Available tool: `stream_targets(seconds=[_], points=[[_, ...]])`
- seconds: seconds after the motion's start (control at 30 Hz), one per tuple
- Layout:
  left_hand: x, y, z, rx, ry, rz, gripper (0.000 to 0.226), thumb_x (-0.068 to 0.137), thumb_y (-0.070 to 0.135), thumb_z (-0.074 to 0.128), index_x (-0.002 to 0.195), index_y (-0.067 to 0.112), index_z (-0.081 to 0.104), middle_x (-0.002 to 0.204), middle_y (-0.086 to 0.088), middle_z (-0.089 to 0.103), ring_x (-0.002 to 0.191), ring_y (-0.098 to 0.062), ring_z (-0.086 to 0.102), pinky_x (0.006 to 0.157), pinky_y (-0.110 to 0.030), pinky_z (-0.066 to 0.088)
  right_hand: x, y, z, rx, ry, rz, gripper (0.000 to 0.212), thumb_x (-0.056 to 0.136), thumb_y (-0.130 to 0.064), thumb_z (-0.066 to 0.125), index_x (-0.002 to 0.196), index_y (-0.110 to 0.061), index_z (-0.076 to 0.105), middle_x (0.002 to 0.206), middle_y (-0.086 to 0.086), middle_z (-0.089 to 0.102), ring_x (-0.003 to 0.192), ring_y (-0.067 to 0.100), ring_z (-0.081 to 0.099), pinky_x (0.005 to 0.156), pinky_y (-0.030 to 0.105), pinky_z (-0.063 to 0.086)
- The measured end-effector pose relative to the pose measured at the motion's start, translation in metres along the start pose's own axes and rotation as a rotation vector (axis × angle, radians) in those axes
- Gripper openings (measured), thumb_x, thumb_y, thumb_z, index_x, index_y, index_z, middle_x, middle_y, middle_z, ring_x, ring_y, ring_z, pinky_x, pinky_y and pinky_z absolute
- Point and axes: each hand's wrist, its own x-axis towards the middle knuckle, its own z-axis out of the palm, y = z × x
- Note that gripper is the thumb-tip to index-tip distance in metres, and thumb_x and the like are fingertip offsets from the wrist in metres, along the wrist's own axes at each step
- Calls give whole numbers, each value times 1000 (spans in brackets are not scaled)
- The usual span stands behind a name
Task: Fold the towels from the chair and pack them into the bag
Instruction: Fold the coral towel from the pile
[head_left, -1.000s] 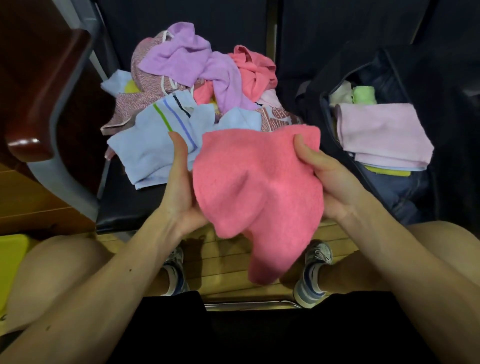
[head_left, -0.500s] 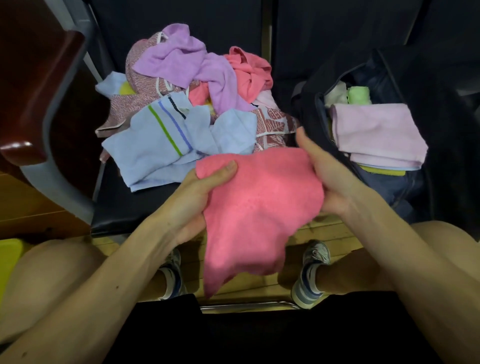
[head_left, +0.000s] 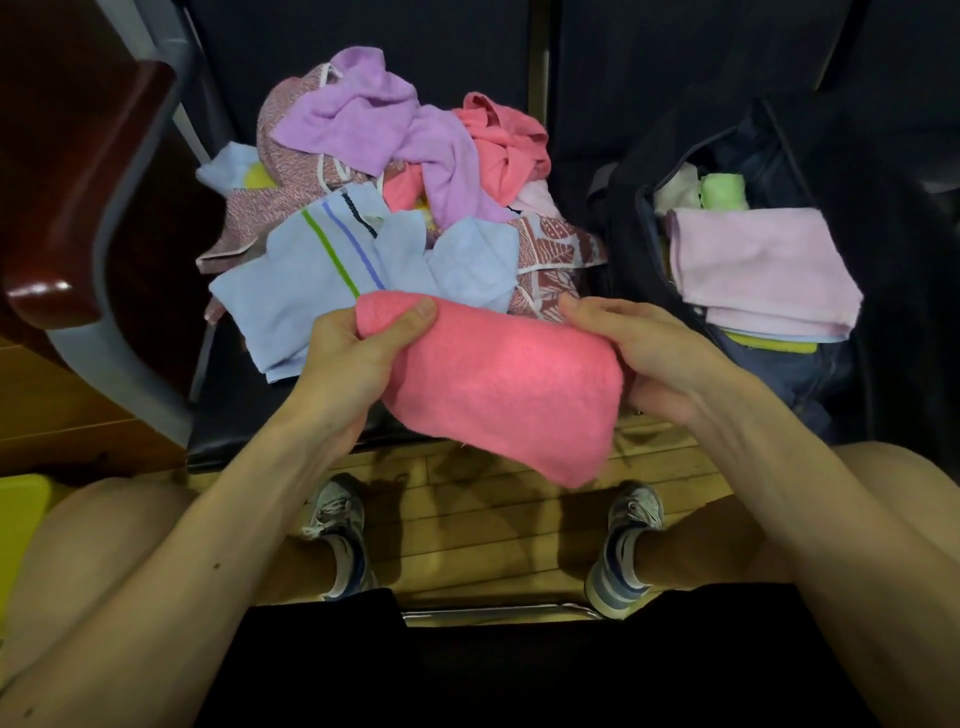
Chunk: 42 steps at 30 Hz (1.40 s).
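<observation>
Head view: both hands hold a folded pink towel (head_left: 498, 384) in the air above the front edge of the black chair seat (head_left: 228, 415), over the person's knees. The left hand (head_left: 358, 358) pinches the towel's left end, thumb pressed on top and fingers curled beneath. The right hand (head_left: 654, 353) grips the right end, fingers curled together over its far edge.

Behind the towel, a loose pile covers the seat. A light blue towel (head_left: 311, 280) with green and blue stripes lies nearest the front edge, partly hidden by the left hand. A purple towel (head_left: 374, 119) and a coral towel (head_left: 498, 140) lie crumpled on top towards the seat back, and a red-patterned cloth (head_left: 550, 249) sits at the right edge. A dark wooden armrest (head_left: 88, 182) stands at the left. Two sneakers (head_left: 337, 519) rest on the wooden floor (head_left: 467, 519) below.

An open dark bag (head_left: 623, 228) sits on the next seat to the right. Inside, a folded pale lilac towel (head_left: 758, 260) tops a stack with a yellow layer (head_left: 769, 345) showing underneath. A green towel (head_left: 722, 192) and a white towel (head_left: 675, 189) lie beyond the stack.
</observation>
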Motion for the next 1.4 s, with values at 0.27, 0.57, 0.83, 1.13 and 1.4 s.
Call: stream_targets(seconds=[0.27, 0.57, 0.83, 1.13, 1.4], points=[[7, 3, -9, -85, -3, -75, 46, 81, 26, 75, 120, 6, 63, 112, -6, 73, 98, -19, 72, 70, -27, 58, -6, -2, 4, 87, -108, -310, 50, 69, -6, 74, 116, -20, 64, 92, 1, 75, 91, 13, 70, 77, 25, 57], [11, 14, -27, -33, -135, 109, 63, 64, 7, 79, 124, 21, 62, 97, -7, 75, 93, -19, 73, 78, -27, 59, -6, -2, 1, -439, 152, -597, 50, 79, -10, 80, 126, -15, 64, 88, -4, 77, 87, 15, 72, 81, 31, 60], [18, 4, -28, 308, -12, 317, 49, 66, 9, 83, 112, 23, 71, 111, 1, 72, 105, -11, 68, 86, -25, 58, -4, 2, 0, -670, 240, -673, 49, 83, -21, 78, 129, -18, 64, 113, 4, 73, 109, 9, 67, 99, 32, 53], [16, 2, -26, 423, 67, 460, 29, 76, 14, 83, 97, 31, 73, 92, 15, 73, 88, -1, 69, 82, -20, 57, 3, 2, -5, -671, 268, -679, 22, 92, -26, 68, 112, -18, 73, 101, -6, 75, 99, 6, 69, 87, 37, 58], [14, 2, -30, 555, 87, 578, 25, 71, 35, 82, 86, 47, 67, 97, 15, 53, 92, -2, 54, 86, -40, 55, 12, 5, -11, -632, 258, -641, 13, 95, -26, 63, 103, -20, 71, 102, 2, 69, 97, 18, 65, 89, 47, 54]])
